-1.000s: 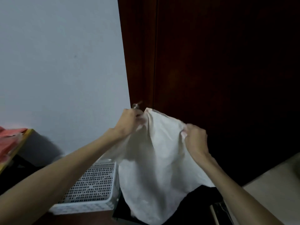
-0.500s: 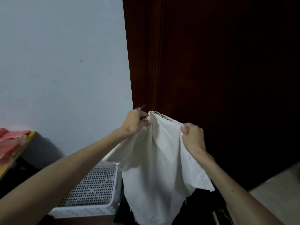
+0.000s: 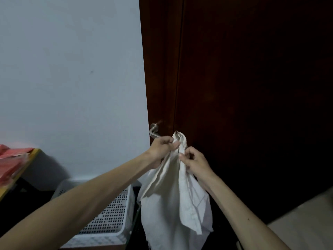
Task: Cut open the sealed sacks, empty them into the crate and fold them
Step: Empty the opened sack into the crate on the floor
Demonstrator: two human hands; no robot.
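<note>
The left forearm (image 3: 81, 201) covers much of the perforated crate (image 3: 111, 219), so its contents cannot be told. The sack (image 3: 171, 210) is cut off by the lower edge, and the left hand (image 3: 161, 148) hides part of the door handle (image 3: 153, 131).

A plain pale grey-blue wall (image 3: 72, 69) spreads above and left of the left hand (image 3: 162, 150), meeting a dark red-brown wooden door (image 3: 252, 87) behind and right of the right hand (image 3: 195, 162). A metal door handle (image 3: 154, 131) sits just above the left hand. Far to its left a yellow-edged table (image 3: 27, 165) carries a red bundle (image 3: 10, 161), and pale floor (image 3: 306, 219) shows low right of the right hand.
</note>
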